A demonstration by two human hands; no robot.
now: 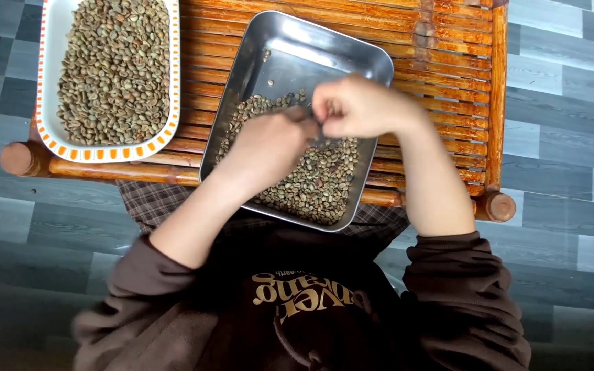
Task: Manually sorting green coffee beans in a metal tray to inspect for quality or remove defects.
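Note:
A steel tray (290, 48) rests tilted on a low bamboo table (448, 62), its near half covered with several greenish-brown beans (321, 185). My left hand (269, 144) lies over the beans in the middle of the tray, fingers curled downward among them. My right hand (355, 106) hovers just above, its fingers pinched together near the left fingertips; what it pinches is too small to see. The far half of the tray is almost bare, with only a few stray beans.
A white rectangular dish (48, 82) with an orange-patterned rim sits at the table's left, filled with the same beans. The table's round post ends (16, 158) stick out at the near corners. Grey plank floor (565, 137) surrounds it. My brown sleeves fill the bottom.

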